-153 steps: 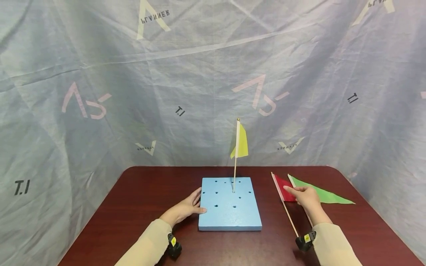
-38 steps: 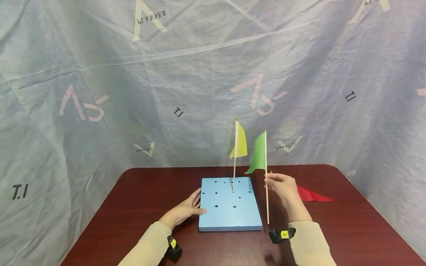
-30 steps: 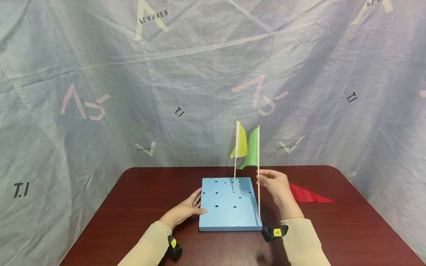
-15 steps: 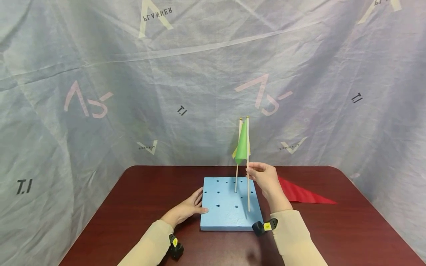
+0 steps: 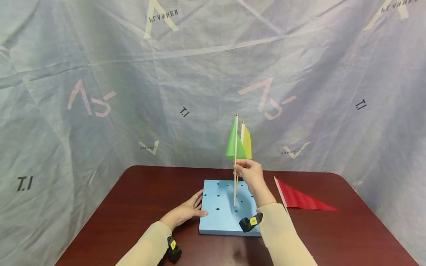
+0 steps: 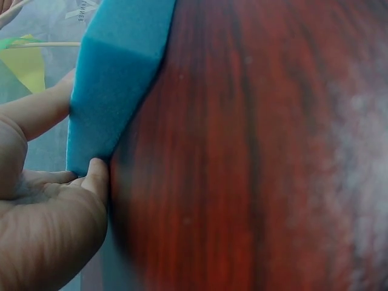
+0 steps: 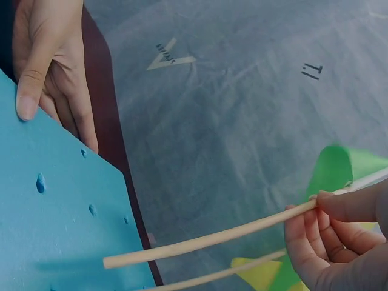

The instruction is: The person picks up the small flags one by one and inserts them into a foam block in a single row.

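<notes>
In the head view my right hand (image 5: 251,175) pinches the wooden stick of a green flag (image 5: 233,144) between thumb and fingertips. The stick stands nearly upright over a light-blue board (image 5: 216,221) with several holes. Its lower end (image 7: 109,262) hangs apart from the board, close to a front hole. Behind it a yellow flag (image 5: 247,144) stands upright in the board, its stick partly covered by my right hand. My left hand (image 5: 184,211) holds the board's left edge, thumb on the top face and fingers along the side (image 7: 70,91).
A red flag (image 5: 303,197) lies on the dark red-brown table (image 5: 139,207) at the right, its stick partly under my right sleeve. A grey printed cloth (image 5: 193,81) hangs behind the table.
My right hand, first over the flags on the table, has lifted the green flag upright and carried it left over the board. The red flag stays on the table. My left hand keeps its place.
</notes>
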